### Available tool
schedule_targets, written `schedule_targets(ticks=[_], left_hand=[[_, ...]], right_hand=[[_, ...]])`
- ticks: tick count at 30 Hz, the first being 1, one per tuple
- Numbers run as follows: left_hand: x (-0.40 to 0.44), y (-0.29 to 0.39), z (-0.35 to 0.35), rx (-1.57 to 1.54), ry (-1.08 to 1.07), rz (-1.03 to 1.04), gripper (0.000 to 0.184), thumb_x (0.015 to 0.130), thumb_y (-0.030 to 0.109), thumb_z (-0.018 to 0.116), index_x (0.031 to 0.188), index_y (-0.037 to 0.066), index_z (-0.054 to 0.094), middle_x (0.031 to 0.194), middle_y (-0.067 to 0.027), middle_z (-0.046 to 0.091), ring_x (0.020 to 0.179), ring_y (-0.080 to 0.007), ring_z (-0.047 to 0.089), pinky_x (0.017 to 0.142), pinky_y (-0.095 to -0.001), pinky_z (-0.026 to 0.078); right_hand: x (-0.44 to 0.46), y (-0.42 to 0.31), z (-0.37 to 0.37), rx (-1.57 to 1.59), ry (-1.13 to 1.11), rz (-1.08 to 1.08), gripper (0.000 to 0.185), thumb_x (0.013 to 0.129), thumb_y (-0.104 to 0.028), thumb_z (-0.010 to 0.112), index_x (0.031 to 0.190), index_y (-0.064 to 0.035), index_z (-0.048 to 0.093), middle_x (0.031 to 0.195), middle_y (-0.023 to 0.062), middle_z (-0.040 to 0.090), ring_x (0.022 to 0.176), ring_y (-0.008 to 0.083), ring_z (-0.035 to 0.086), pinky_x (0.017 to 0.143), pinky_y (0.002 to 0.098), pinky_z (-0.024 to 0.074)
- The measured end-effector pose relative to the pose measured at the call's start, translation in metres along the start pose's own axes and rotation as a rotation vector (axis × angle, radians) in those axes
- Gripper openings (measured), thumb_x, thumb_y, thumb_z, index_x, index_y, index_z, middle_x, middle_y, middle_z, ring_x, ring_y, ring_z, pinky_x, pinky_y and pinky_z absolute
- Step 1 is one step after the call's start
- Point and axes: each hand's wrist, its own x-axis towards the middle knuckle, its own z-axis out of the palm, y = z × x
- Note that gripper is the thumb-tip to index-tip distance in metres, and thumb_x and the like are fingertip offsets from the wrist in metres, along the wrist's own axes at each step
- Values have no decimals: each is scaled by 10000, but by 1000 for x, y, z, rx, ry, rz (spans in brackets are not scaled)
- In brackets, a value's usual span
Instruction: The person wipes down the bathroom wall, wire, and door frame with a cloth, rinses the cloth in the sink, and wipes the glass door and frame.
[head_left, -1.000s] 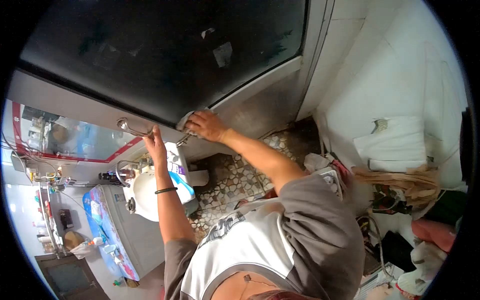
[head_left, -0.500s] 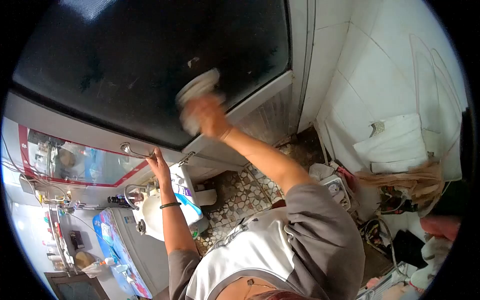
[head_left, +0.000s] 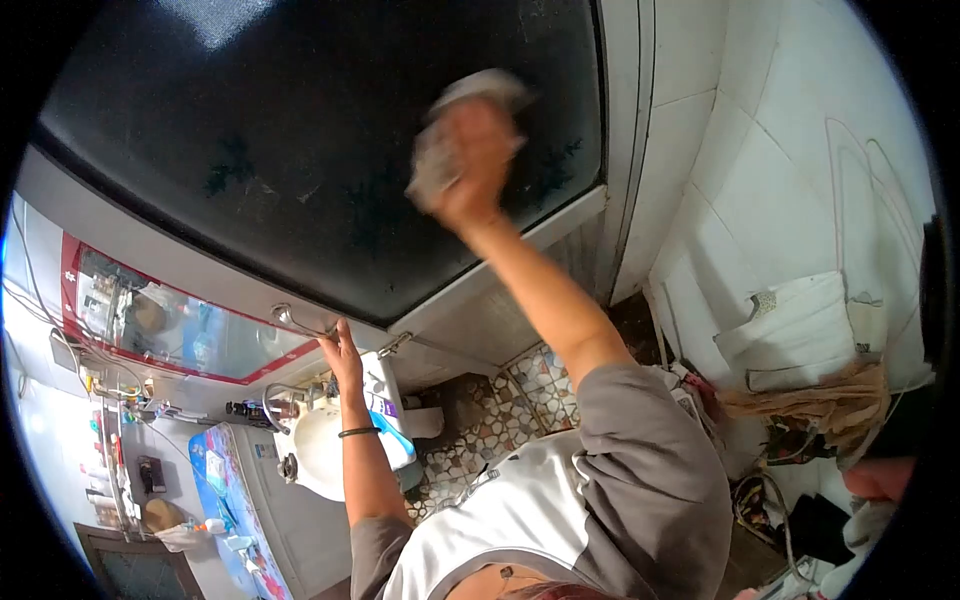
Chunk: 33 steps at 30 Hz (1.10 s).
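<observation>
no lettering can be read: the purple-and-blue packet (head_left: 396, 434) near the left hand (head_left: 343, 352) is too small, the dark print (head_left: 486, 477) on the shirt (head_left: 520, 505) (below both hands) illegible.

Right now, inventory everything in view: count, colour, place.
Glass panel: one, dark, top.
Handle: one, silver, below panel.
Latch: one, silver, right of handle.
Mirror: one, red border, left.
Sink: one, white, below handle.
Floor: one, brown and white, centre.
Floral cover: one, blue, lower left.
Hanging sheet: one, white, right.
Fabric bundle: one, tan, right.
Clutter: uncounted, mixed, both sides.
Cloth: one, greyish, over panel.
Shirt: one, grey and white, bottom.
Left hand: one, bare, at handle.
Right hand: one, bare, holding cloth.
</observation>
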Motion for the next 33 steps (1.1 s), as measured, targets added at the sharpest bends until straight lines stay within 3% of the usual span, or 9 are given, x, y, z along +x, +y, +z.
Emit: schedule_targets(ticks=[2,3,6,13,17,20,23,30,33], left_hand=[[0,0,-5,18,-20,-38,552,1002,389,602,1277,-75,484,1219,-174,586,1092,-225,538,985,-344,412],[3,-1,-9,7,-80,-26,515,998,371,614,1236,-72,504,1172,-157,603,1047,-221,547,958,-341,422],[4,-4,-4,-102,-51,65,494,996,353,622,1231,-65,501,1143,-143,614,1041,-218,554,954,-344,428],[7,-39,-3,-79,3,5,537,986,363,635,1279,-59,480,1233,-169,562,1117,-245,518,1016,-369,390],[12,-47,-3,-28,-2,-17,519,982,363,637,1253,-55,489,1178,-170,583,1077,-245,523,986,-375,407],[16,-53,-7,10,-22,-10,495,977,362,643,1220,-44,496,1133,-166,597,1040,-237,529,960,-375,420],[5,-11,-2,-12,-5,68,525,966,336,662,1292,-31,475,1146,-156,617,1040,-236,555,954,-372,434],[1,-14,7,-50,62,83,538,941,320,696,1293,-31,492,1149,-181,642,1072,-283,606,957,-377,446],[-5,-1,5,-19,92,59,543,918,370,713,1246,-18,521,1110,-181,667,1059,-326,625,957,-396,448]], right_hand=[[-30,-57,0,339,-605,-198,490,902,-204,553,1389,-156,562,1515,89,459,1404,268,421,1147,466,324],[-31,-76,-2,153,-615,-430,436,922,-186,523,1349,-150,601,1489,76,495,1403,243,434,1164,453,323],[18,-24,-14,170,-582,-441,423,947,-160,491,1357,-141,593,1467,89,517,1399,268,439,1175,471,310],[147,88,-21,-367,367,-136,367,805,-246,644,1119,-62,601,1115,163,612,1028,379,578,874,499,435],[62,-46,10,72,-190,-181,389,890,-246,589,1239,-75,601,1276,135,609,1164,337,572,1010,488,419],[-11,-80,25,314,-603,-657,345,943,-193,507,1255,-102,622,1328,114,600,1284,293,520,1084,469,382],[53,-53,10,266,-558,-668,338,955,-159,481,1259,-102,619,1333,108,601,1305,283,509,1112,451,370],[296,61,17,-386,251,-231,482,774,-49,587,1241,67,599,1314,243,552,1230,421,477,1050,500,379],[352,25,57,-389,345,-255,480,835,-176,653,1260,31,572,1277,209,576,1156,399,524,1002,487,427]])
